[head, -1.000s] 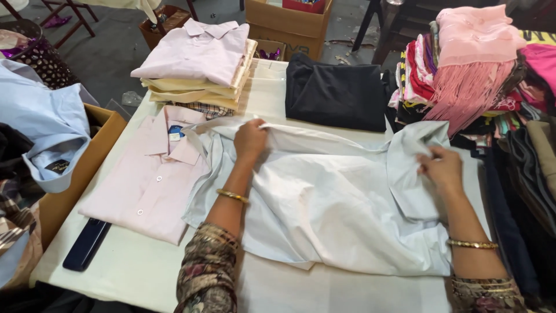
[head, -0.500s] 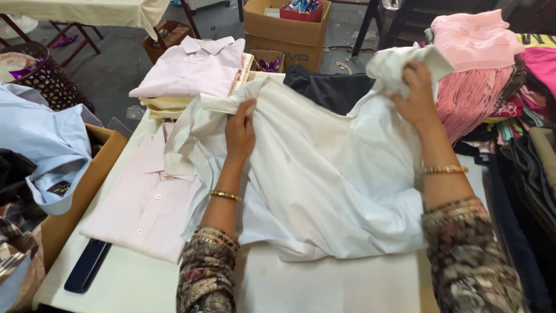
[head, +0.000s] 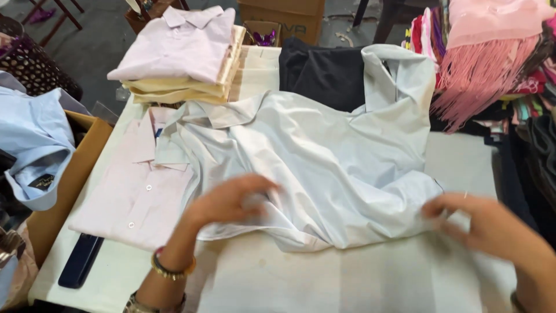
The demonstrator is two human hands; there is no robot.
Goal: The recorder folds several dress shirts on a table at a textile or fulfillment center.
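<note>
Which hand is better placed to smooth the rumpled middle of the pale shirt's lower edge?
Left, probably. The left hand lies over the creased folds at the lower middle of the pale shirt, while the right hand is out at its lower right corner, beside the hem.

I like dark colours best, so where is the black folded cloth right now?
The black folded cloth lies at the table's far edge, right of the stack of folded shirts and partly under the pale blue shirt.
</note>
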